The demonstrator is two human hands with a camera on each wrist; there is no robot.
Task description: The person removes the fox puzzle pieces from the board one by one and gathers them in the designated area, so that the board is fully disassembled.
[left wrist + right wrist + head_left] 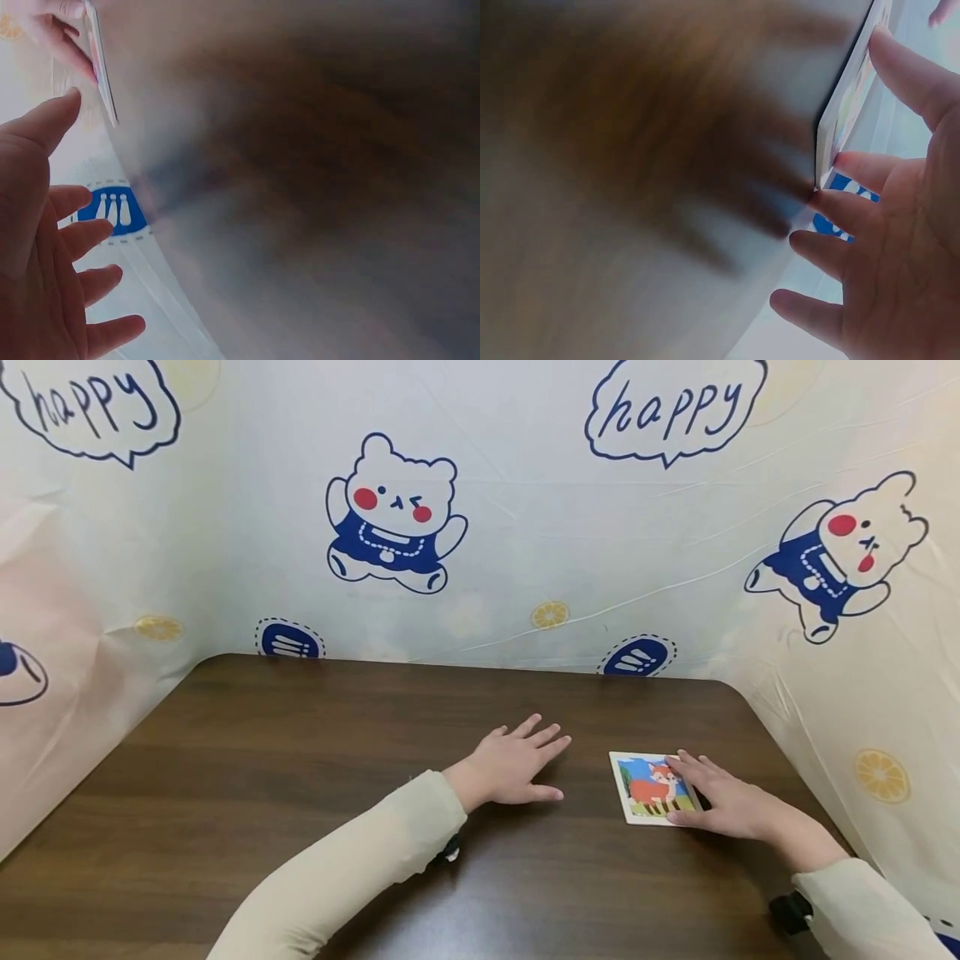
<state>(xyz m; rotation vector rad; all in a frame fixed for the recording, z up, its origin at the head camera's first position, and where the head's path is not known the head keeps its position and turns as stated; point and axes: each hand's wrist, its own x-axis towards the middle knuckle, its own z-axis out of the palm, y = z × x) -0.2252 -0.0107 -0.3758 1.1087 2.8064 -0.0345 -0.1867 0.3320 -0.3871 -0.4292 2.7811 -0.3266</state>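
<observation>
Table (pixel 225 793), wood-grain: is supporting the picture board (pixel 647 789). Left hand (pixel 513 768): is holding its fingers spread, gripping nothing. Right hand (pixel 726 802): is resting fingertips on the picture board's right side, not clenching. Picture board, white-edged: is lying flat on the table's right half, probably handling as light, stiff, smooth-faced, opposite edges offering the surest hold. Containers: none showing.

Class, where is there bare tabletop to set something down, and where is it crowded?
Widest: the left part of the table, bordered by the left sleeve and the patterned backdrop. A narrower gap lies between the left hand and the fox picture. Crowded: the right side, where the right hand touches the picture.
</observation>
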